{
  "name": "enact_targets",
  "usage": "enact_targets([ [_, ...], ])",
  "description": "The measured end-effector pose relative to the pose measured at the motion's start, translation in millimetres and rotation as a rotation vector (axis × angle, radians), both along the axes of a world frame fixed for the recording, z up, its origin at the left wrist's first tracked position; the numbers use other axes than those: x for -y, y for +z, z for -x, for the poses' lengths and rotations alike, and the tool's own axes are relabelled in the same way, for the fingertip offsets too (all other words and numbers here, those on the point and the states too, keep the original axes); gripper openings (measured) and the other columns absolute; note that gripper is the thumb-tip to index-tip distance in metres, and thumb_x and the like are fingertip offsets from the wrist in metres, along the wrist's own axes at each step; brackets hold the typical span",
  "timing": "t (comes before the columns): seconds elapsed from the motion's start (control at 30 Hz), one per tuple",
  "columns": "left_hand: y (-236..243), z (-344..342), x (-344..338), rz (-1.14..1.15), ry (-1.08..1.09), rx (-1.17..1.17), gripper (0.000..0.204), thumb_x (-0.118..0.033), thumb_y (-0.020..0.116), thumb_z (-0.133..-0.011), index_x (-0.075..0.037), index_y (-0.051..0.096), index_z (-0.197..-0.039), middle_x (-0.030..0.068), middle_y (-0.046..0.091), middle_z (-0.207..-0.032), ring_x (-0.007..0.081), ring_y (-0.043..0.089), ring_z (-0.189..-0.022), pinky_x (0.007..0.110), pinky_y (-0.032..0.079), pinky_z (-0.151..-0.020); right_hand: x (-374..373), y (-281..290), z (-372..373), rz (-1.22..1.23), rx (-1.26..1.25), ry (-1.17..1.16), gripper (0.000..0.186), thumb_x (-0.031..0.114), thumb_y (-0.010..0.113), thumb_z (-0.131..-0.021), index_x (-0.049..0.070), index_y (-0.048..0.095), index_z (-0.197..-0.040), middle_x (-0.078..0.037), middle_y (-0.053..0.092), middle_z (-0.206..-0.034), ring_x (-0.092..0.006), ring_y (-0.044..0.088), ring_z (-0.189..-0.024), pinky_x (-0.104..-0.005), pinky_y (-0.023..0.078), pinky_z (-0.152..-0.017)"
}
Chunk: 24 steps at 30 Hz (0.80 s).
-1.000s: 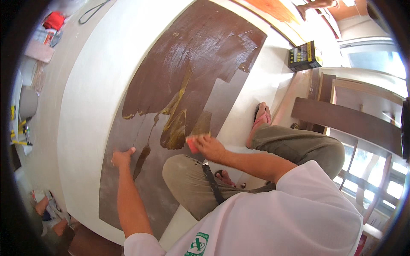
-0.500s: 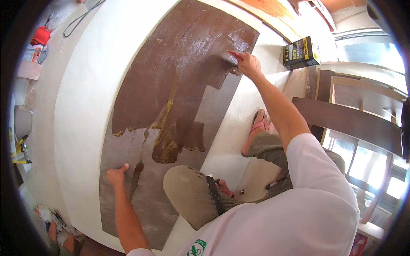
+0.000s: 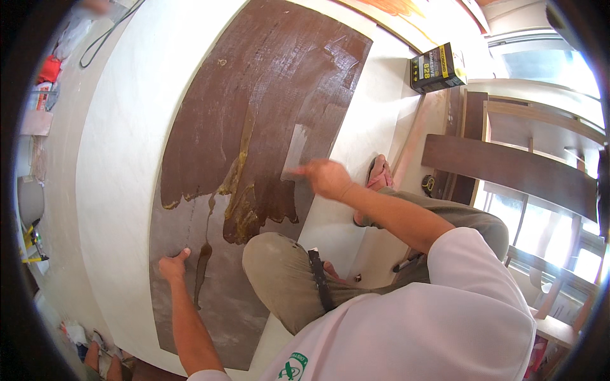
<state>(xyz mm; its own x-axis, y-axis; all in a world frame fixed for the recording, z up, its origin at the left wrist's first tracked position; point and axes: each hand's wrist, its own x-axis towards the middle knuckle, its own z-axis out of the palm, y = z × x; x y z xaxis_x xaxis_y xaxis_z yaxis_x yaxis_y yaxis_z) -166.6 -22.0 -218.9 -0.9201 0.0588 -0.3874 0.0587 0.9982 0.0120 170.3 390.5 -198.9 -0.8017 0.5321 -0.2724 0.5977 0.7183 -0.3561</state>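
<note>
My right hand (image 3: 327, 180) grips a red flat spreader (image 3: 297, 171), slightly blurred, over a brown sheet (image 3: 216, 95) at the right side of its coated area. Dark, wet adhesive covers much of the upper sheet, with thicker yellowish smears (image 3: 238, 209) near the middle and a long drip (image 3: 202, 260) on the greyer lower part. My left hand (image 3: 171, 265) rests on that uncoated part near the left edge, thumb stretched out and fingers slightly bent.
The sheet lies on a white panel (image 3: 111, 171). A black-and-yellow can (image 3: 435, 66) stands upper right, near a tape measure (image 3: 427, 185) and brown wooden furniture (image 3: 508, 171). Assorted items (image 3: 47, 70) line the left. Another person's legs (image 3: 105, 362) show lower left.
My right hand went up to the sheet's upper right, then came back down to mid-right. The bare grey patch there has narrowed under fresh coating. My left hand stays on the sheet.
</note>
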Motion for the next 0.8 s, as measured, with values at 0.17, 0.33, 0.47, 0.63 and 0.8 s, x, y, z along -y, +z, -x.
enact_targets([
  [0.17,19.7,-5.4,-17.3,-0.03,-0.031,0.061,0.066,-0.044,0.094,-0.059,0.012,0.072,-0.086,0.0292,0.072,-0.092,0.0429,0.071,-0.092,0.049,0.054,-0.082,-123.1,0.3,9.6,-0.262,-0.008,-0.308,0.027,0.023,0.054,-0.096,0.019,0.076,-0.112,-0.014,0.072,-0.102,-0.035,0.071,-0.091,-0.0475,0.057,-0.078],
  [0.33,8.4,-4.9,-13.7,-0.047,-0.036,0.024,0.069,-0.045,0.094,-0.057,0.013,0.073,-0.088,0.0305,0.072,-0.093,0.0437,0.071,-0.091,0.05,0.054,-0.08,-118.2,-28.2,-1.5,-0.34,-0.071,-0.235,0.037,0.01,0.054,-0.092,0.024,0.072,-0.12,-0.009,0.066,-0.1,-0.0325,0.068,-0.095,-0.0442,0.056,-0.081],
  [0.47,-0.8,0.8,5.4,0.016,-0.009,0.033,0.07,-0.045,0.094,-0.057,0.013,0.073,-0.089,0.0313,0.071,-0.094,0.0451,0.07,-0.092,0.051,0.054,-0.081,14.1,-16.7,-11.1,-0.114,-0.113,-0.052,0.051,0.007,0.054,-0.091,0.04,0.068,-0.126,-0.008,0.062,-0.093,-0.0316,0.067,-0.088,-0.0433,0.057,-0.077],
  [0.63,12.9,-3.0,-9.2,-0.023,0.004,0.08,0.071,-0.045,0.094,-0.058,0.014,0.072,-0.091,0.0318,0.071,-0.098,0.0452,0.07,-0.095,0.05,0.054,-0.084,-61.4,3.9,3.5,-0.147,0.036,-0.24,0.053,0.012,0.064,-0.085,0.042,0.065,-0.129,-0.009,0.066,-0.106,-0.0296,0.068,-0.098,-0.0426,0.057,-0.082],
  [0.8,7.3,-4.9,-16.9,-0.045,0.0,0.058,0.072,-0.044,0.095,-0.059,0.016,0.071,-0.093,0.0321,0.071,-0.098,0.0445,0.07,-0.096,0.049,0.054,-0.084,-118.5,-5.9,-7.0,-0.337,-0.004,-0.137,0.046,0.011,0.054,-0.093,0.037,0.067,-0.129,-0.009,0.067,-0.101,-0.0306,0.068,-0.094,-0.0412,0.056,-0.081],
])
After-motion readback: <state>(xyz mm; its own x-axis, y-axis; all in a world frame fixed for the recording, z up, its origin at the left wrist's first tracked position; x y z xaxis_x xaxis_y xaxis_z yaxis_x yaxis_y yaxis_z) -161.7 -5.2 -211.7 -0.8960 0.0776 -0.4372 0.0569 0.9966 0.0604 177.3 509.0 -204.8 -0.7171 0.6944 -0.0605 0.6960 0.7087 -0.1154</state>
